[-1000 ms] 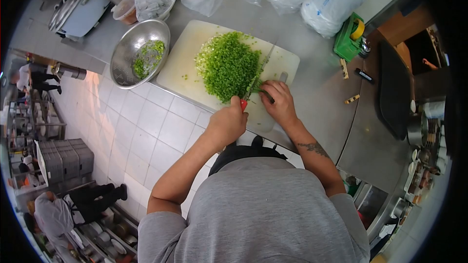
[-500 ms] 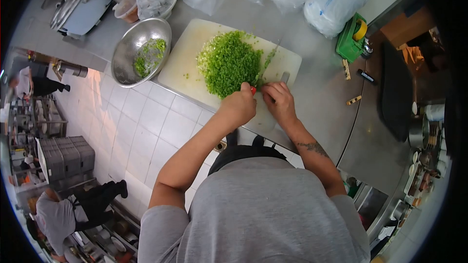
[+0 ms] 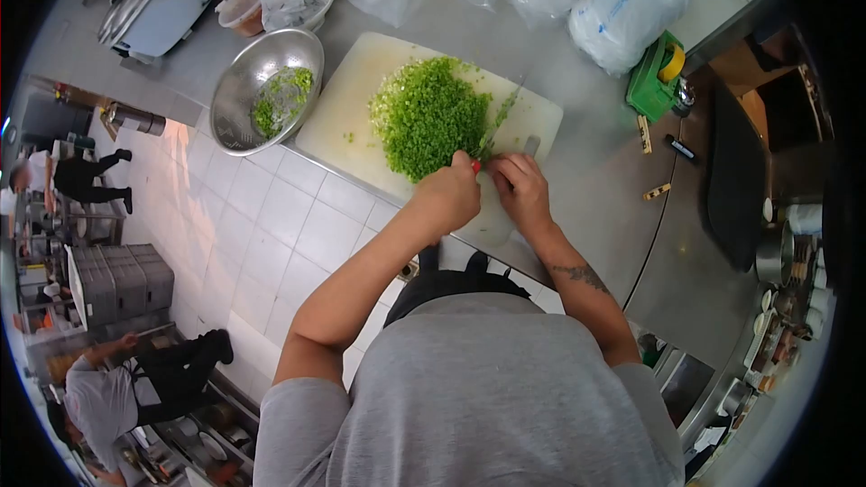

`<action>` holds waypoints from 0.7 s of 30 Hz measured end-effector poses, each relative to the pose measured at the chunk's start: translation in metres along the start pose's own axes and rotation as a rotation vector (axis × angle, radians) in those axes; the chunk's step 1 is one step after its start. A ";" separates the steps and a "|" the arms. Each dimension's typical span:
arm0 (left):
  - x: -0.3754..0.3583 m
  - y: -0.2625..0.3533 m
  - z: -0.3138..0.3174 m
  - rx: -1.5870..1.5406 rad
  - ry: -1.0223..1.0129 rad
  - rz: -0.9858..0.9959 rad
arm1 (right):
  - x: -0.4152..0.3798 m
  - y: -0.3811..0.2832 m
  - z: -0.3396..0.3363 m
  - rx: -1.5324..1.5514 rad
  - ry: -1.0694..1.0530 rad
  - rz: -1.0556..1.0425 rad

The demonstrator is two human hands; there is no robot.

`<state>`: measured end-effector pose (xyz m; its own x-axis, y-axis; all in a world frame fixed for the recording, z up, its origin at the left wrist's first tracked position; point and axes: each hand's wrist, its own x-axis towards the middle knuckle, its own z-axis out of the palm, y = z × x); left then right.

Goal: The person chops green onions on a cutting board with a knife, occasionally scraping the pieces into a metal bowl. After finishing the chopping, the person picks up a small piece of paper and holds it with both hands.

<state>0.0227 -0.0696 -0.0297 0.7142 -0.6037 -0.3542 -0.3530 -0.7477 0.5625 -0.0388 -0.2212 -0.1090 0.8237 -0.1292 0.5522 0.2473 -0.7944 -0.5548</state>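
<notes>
two hands work at a white cutting board (image 3: 347,117) on a steel counter (image 3: 586,180). left hand (image 3: 448,198) is closed around the red handle of a knife (image 3: 492,131), blade angled up along the right edge of a heap of chopped greens (image 3: 428,115). right hand (image 3: 521,191), fingers curled, presses down on green stalks just beside the blade. a metal bowl (image 3: 262,90) holding more greens sits left of the board.

I see blue print on the white plastic bag (image 3: 627,2) at the back of my counter, but it's too small to read.
</notes>
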 end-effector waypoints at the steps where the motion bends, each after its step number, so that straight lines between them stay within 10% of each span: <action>1: -0.006 0.005 -0.006 -0.002 -0.042 -0.018 | 0.002 0.000 -0.001 0.003 0.003 -0.010; 21: 0.015 -0.009 0.001 -0.248 -0.013 -0.037 | 0.002 0.002 -0.005 0.241 -0.087 0.263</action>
<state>0.0364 -0.0723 -0.0407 0.7158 -0.5817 -0.3864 -0.1667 -0.6796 0.7143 -0.0395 -0.2263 -0.1060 0.9127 -0.2512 0.3224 0.1263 -0.5769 -0.8070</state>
